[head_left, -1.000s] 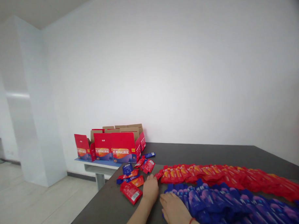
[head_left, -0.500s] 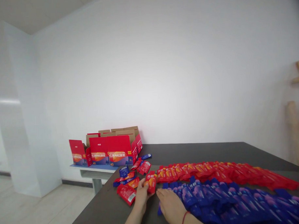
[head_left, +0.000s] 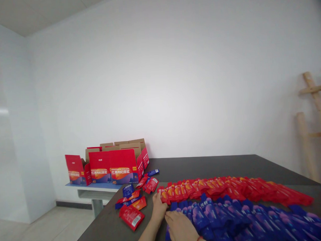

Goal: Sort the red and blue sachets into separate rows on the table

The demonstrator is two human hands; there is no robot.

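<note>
My left hand (head_left: pixel 159 206) grips a red pouch (head_left: pixel 163 194) at the left end of a long overlapping row of red pouches (head_left: pixel 212 187). The pouch lies against the row, its lower part hidden by my fingers. My right hand (head_left: pixel 180 227), wearing a red cord at the wrist, rests with fingers stretched out at the left end of the row of blue pouches (head_left: pixel 206 213). Nothing shows in that hand. Left of my hands lies a loose red pouch (head_left: pixel 131 216) with its barcode side up.
More loose pouches (head_left: pixel 128 190), red and blue, lie scattered near the left edge of the dark table (head_left: pixel 101 233). Several open red cartons (head_left: pixel 124 166) stand on a lower blue-topped bench (head_left: pixel 107 186). A wooden rack (head_left: pixel 313 90) stands at the right by the wall.
My left hand has moved right and brought the red pouch from beside the row to its left end. The right hand stays by the blue row. The view has shifted slightly right.
</note>
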